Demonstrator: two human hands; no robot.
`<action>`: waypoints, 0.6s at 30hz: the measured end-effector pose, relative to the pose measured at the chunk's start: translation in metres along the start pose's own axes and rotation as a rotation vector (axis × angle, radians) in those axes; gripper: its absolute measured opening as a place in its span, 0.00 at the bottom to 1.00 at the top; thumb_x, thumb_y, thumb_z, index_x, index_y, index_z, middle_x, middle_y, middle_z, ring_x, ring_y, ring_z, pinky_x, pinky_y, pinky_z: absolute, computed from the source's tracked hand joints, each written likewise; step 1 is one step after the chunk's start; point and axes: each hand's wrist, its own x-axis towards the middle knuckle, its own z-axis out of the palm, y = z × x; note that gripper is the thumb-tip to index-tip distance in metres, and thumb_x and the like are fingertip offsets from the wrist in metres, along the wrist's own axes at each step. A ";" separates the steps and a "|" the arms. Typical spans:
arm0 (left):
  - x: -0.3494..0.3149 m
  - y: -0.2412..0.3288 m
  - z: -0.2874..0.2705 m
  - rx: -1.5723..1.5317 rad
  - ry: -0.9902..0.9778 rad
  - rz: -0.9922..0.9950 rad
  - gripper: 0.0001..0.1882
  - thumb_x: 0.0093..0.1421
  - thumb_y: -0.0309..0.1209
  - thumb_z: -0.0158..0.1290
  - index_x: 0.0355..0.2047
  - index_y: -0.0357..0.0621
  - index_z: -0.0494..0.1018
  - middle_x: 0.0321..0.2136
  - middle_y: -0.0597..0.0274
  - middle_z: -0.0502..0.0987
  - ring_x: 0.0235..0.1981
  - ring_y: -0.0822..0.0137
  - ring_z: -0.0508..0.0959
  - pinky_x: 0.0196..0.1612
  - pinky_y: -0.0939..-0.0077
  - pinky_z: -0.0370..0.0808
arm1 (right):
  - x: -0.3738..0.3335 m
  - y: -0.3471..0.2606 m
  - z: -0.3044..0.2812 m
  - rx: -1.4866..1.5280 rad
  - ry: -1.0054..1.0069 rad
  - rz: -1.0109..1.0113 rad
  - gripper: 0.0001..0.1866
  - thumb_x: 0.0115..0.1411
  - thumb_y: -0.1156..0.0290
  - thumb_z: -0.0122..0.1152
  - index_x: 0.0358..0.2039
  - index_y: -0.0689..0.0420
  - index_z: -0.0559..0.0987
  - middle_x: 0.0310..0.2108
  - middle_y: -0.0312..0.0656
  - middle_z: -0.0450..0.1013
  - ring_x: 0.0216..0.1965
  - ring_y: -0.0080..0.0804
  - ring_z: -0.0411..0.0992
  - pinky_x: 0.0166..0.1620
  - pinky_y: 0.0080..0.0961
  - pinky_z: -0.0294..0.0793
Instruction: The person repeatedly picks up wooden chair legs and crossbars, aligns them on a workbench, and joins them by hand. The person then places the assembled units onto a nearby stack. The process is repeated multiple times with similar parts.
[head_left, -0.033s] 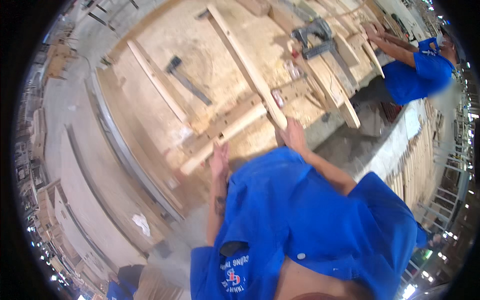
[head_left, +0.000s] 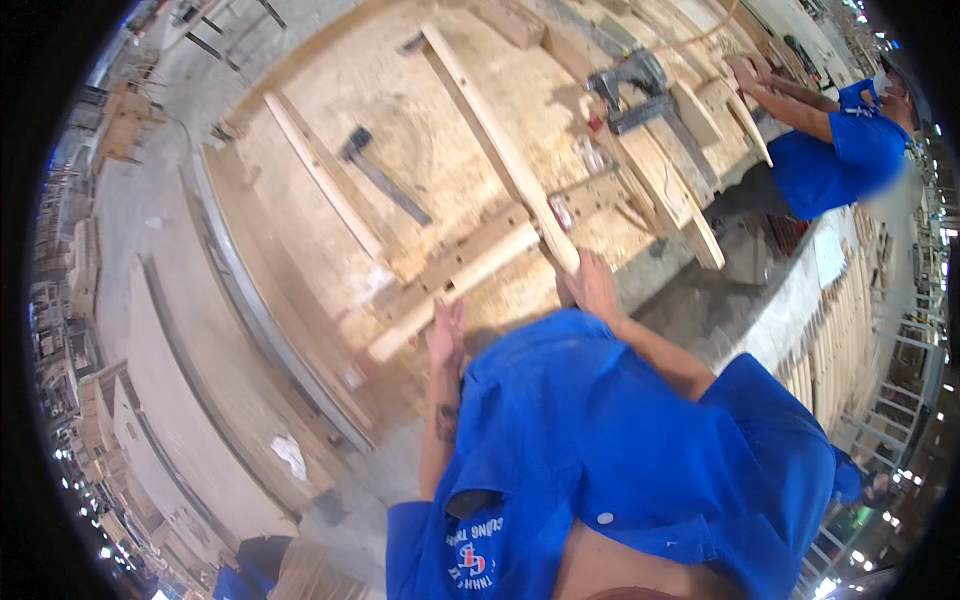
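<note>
My right hand [head_left: 592,285] is closed around the near end of a long pale wooden rail [head_left: 490,130], which stretches away across the workbench. Against this rail's near part, a shorter wooden rail [head_left: 470,268] lies crosswise, with a dark notch in its edge. My left hand [head_left: 447,335] is at the shorter rail's near edge, fingers stretched out and touching or almost touching it. Just behind lies a darker wooden bar with holes [head_left: 440,262]. A hammer [head_left: 388,175] rests farther back, beside a curved wooden piece [head_left: 322,172] on the left.
A nail gun [head_left: 630,92] sits among wooden parts at the back right. A co-worker in a blue shirt [head_left: 840,150] has hands on wood there. A small red-and-white item [head_left: 560,212] lies beside the long rail. Long boards [head_left: 215,400] stand left of the bench.
The whole view has shifted slightly, moving the scene a little down and right. My hands and the two rails keep nearly the same places relative to each other.
</note>
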 end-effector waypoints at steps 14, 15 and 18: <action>0.001 0.001 0.001 -0.034 -0.001 -0.044 0.28 0.69 0.40 0.50 0.60 0.31 0.58 0.57 0.44 0.69 0.60 0.52 0.71 0.63 0.62 0.70 | 0.004 -0.001 -0.004 -0.032 -0.103 0.052 0.29 0.56 0.62 0.64 0.54 0.61 0.68 0.47 0.51 0.70 0.49 0.52 0.68 0.52 0.47 0.67; 0.000 0.001 0.002 -0.033 -0.009 -0.045 0.28 0.69 0.40 0.49 0.60 0.31 0.59 0.57 0.44 0.70 0.59 0.51 0.71 0.63 0.62 0.70 | 0.003 0.000 -0.005 -0.028 -0.107 0.049 0.29 0.56 0.62 0.64 0.55 0.62 0.68 0.47 0.51 0.70 0.49 0.52 0.68 0.52 0.47 0.67; -0.002 0.001 0.002 -0.025 -0.037 -0.044 0.27 0.69 0.40 0.49 0.59 0.31 0.59 0.56 0.44 0.70 0.59 0.51 0.71 0.62 0.62 0.71 | 0.005 0.002 -0.006 0.000 -0.110 0.040 0.30 0.55 0.62 0.64 0.55 0.62 0.67 0.47 0.51 0.70 0.49 0.53 0.68 0.52 0.48 0.67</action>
